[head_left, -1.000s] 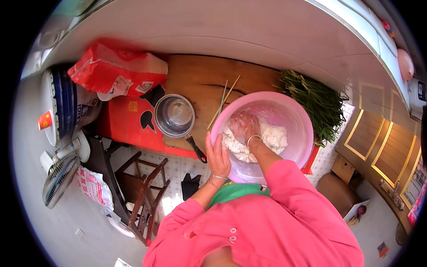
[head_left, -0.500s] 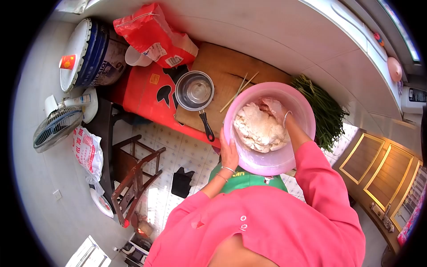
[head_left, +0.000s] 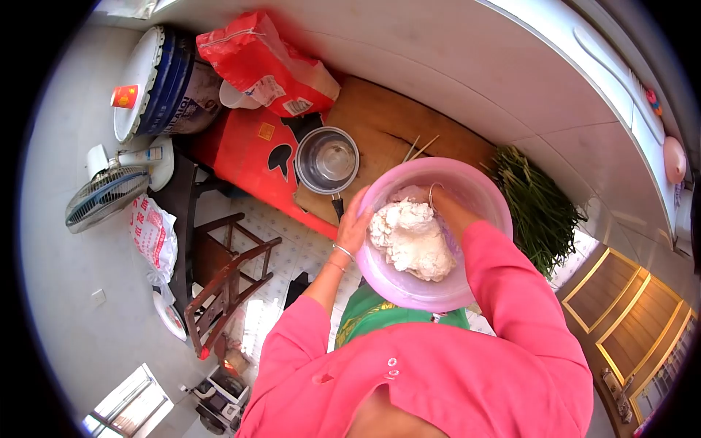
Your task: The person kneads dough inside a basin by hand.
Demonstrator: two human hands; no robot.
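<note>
A pink basin [head_left: 488,191] is tilted in front of my body, above the green apron [head_left: 394,315]. Inside lies a rough, floury lump of dough [head_left: 412,244]. My left hand [head_left: 353,228] holds the basin's left rim, thumb side toward the rim and fingers round the outer wall. Deep in the basin, my right hand [head_left: 425,197] curls round the far edge of the dough; its fingertips are partly hidden. Left of the basin, a metal saucepan [head_left: 326,160] with a black handle stands on the wooden board. Chopsticks [head_left: 421,149] lie behind the basin, partly covered by it.
The wooden board [head_left: 387,109] rests on a red-covered table [head_left: 241,157]. A red flour bag [head_left: 266,66], a white cup [head_left: 237,96] and a large bucket [head_left: 175,87] stand at the far left. Green leafy stalks [head_left: 537,212] lie right of the basin. A wooden chair [head_left: 230,281] is at lower left.
My right hand has moved left and deeper along the dough's far side, and the dough has changed shape. The basin has shifted slightly nearer and left, hiding more of the chopsticks; the view has turned.
</note>
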